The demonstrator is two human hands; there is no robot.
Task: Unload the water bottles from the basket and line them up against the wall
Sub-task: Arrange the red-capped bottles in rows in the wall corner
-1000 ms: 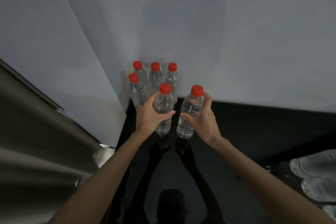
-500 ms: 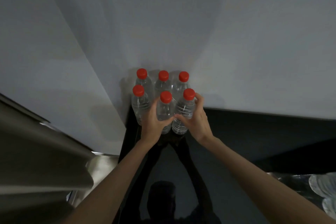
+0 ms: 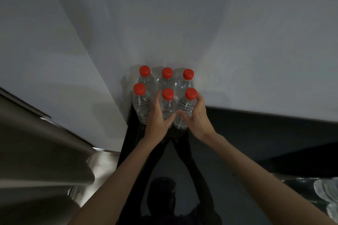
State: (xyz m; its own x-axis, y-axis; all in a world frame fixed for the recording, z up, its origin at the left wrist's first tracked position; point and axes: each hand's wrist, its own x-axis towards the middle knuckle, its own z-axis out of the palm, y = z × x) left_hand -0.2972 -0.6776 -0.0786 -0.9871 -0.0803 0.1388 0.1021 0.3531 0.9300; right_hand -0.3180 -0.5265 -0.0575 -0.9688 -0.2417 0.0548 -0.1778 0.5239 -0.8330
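Note:
Several clear water bottles with red caps stand in two rows in the corner against the white wall (image 3: 201, 33). My left hand (image 3: 158, 121) grips the middle front bottle (image 3: 167, 103). My right hand (image 3: 196, 118) grips the right front bottle (image 3: 186, 107). Both held bottles stand on the glossy black counter (image 3: 228, 151), touching the back row (image 3: 167, 78). A third front bottle (image 3: 141, 104) stands free at the left. The basket is not in view.
A brushed steel surface (image 3: 36, 142) fills the lower left beside the counter's edge. A side wall (image 3: 54, 51) closes the corner on the left. Clear glass plates (image 3: 327, 190) lie at the far right of the counter.
Both hands carried their bottles forward toward the wall and set them in line with the left front bottle, against the back row. The grip on both bottles stays.

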